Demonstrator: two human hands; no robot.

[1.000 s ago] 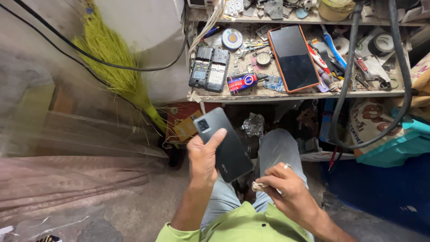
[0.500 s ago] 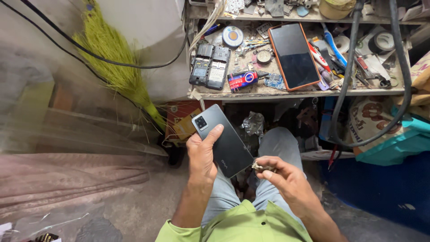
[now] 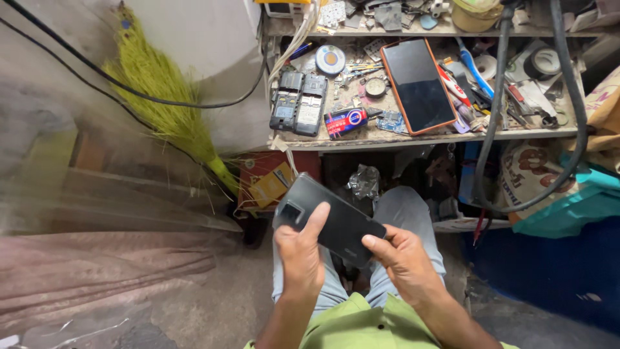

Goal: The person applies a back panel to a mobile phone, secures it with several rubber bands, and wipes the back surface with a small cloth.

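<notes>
Both hands, the left hand (image 3: 300, 258) and the right hand (image 3: 402, 258), are gripping a dark phone (image 3: 329, 220), likely light, stiff, slick-backed and fragile, best pinched by its edges.

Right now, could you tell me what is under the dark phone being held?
Under the phone, both hands grip it above a grey-trousered knee. Its screen side is hidden.

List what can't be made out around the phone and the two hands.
- Phone: its screen side faces away in the head view; only the dark back shows.
- Left hand: its palm and thumb lie behind the phone.
- Right hand: whether anything sits in its palm is hidden by the hand's own back.
- Small parts on the bench: too small to identify.
</notes>
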